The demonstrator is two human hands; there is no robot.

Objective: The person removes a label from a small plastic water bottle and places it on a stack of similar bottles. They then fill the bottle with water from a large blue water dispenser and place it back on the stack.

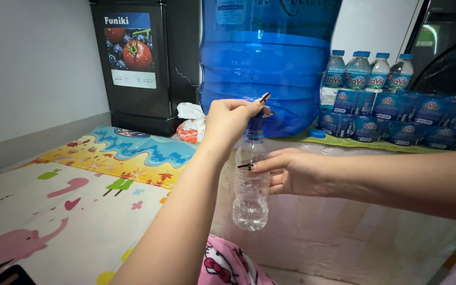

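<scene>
— Nearest the camera, what showed?

— Pink patterned fabric [222,264] lay at the bottom edge, over the person's lap. To its left a colourful play mat [80,200] with an elephant and fruit shapes covered the floor.

— And the hands?

— Just beyond, the right hand [296,171] came in from the right with its fingers curled around a small clear plastic bottle [250,184], gripping it at mid-height and keeping it upright in the air. The bottle was in front of a pale ledge [344,227], with a little water in its bottom. The left hand [230,119] was above it, fingertips pinched together on the tap [257,117] directly over the bottle's mouth.

— What fed that tap?

— A large blue water jug [265,58], standing on the ledge right behind the hands.

— Farther back?

— Right of the jug, shrink-wrapped packs of small water bottles [397,113] were stacked on the ledge. Left of the jug lay a crumpled white and orange bag [191,124]. Behind that stood a small black refrigerator [138,58] beside the white wall [32,63].
</scene>
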